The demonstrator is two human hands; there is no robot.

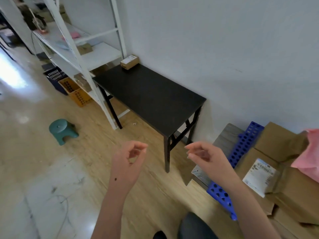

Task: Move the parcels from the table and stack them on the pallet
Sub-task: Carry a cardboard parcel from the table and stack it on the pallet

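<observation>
One small brown cardboard parcel with a white label sits at the far corner of the black table, against the wall. At the right, a blue perforated pallet lies on the floor with several brown cardboard parcels stacked on it; one carries a white label, and a pink bag lies on top. My left hand and my right hand hover over the floor in front of the table, fingers loosely curled, holding nothing.
A white metal shelving rack stands left of the table, with small boxes on it. Blue and yellow crates sit beneath it. A green stool stands on the floor. A grey board lies under the pallet.
</observation>
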